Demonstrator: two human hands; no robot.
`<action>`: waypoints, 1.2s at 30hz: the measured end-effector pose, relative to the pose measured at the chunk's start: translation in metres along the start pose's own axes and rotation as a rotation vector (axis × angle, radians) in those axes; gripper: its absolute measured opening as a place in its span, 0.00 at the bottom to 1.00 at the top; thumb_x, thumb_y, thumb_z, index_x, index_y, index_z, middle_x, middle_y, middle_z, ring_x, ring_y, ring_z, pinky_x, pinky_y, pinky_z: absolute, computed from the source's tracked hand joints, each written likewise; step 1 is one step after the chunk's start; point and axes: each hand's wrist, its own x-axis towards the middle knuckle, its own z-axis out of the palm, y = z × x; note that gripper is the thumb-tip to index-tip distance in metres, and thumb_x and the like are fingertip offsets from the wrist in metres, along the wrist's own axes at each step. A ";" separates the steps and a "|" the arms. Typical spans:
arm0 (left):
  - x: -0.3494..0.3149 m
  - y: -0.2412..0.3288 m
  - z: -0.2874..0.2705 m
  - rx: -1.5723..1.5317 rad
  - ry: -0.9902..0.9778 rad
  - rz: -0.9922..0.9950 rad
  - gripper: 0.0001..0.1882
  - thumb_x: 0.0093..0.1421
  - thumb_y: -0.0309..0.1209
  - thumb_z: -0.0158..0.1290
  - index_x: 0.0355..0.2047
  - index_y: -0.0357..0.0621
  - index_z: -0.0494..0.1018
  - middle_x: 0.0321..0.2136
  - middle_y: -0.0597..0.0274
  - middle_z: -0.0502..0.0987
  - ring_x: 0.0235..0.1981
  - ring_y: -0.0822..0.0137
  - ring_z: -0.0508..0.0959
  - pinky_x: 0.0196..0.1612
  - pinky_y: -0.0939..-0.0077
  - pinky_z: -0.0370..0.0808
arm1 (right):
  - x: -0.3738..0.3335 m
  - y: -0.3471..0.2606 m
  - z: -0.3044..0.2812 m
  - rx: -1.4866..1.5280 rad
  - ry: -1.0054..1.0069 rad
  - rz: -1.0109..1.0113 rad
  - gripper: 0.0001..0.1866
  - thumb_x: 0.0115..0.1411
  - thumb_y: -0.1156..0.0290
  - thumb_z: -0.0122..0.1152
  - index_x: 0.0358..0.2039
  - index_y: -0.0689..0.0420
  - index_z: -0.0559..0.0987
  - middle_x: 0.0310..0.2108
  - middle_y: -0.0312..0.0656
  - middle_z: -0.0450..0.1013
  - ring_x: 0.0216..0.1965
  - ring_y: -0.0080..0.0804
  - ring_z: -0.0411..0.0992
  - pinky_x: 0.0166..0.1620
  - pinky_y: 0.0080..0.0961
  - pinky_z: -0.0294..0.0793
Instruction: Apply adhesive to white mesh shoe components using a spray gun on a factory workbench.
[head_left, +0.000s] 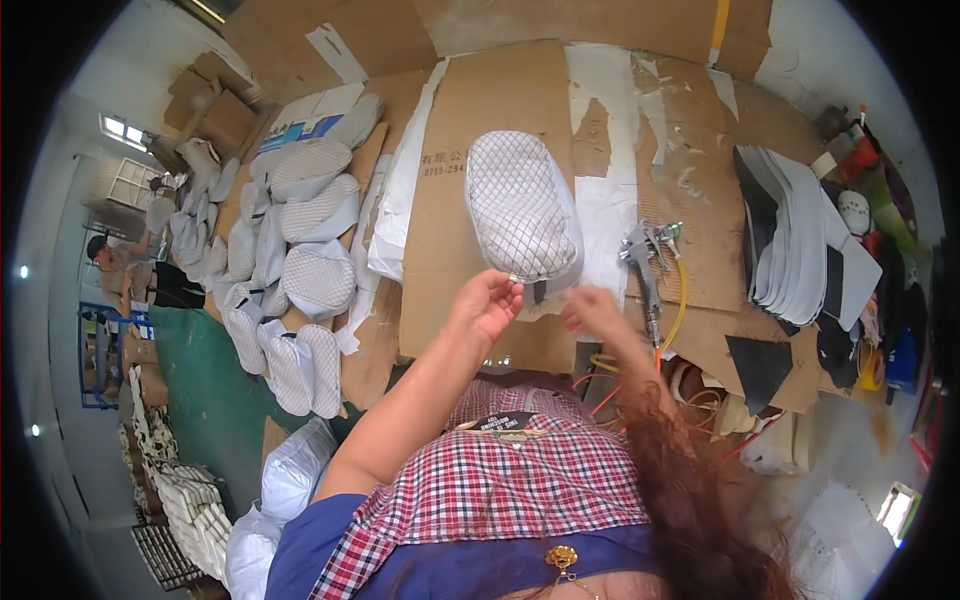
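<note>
An oval grey-white padded piece with a diamond-quilted top and smooth pale sides lies on the cardboard in front of me. My left hand pinches its near edge between thumb and fingers. Just right of that edge, my right hand is smeared by motion, and its fingers cannot be read. A small dark strip shows below the pad, between my hands. To the right lies a metal spray gun with a yellow hose, apart from both hands.
Many similar quilted pads are heaped at the left. A stack of curved grey sheets stands at the right, with black scraps nearby. White plastic bags lie low left. Another person works at the far left.
</note>
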 end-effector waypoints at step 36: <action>0.011 0.065 0.055 0.142 -0.217 0.053 0.07 0.53 0.31 0.50 0.25 0.40 0.67 0.24 0.57 0.73 0.25 0.60 0.75 0.27 0.70 0.74 | 0.026 -0.035 0.043 0.538 0.165 -0.473 0.23 0.57 0.76 0.44 0.55 0.58 0.59 0.22 0.40 0.70 0.20 0.26 0.70 0.24 0.21 0.71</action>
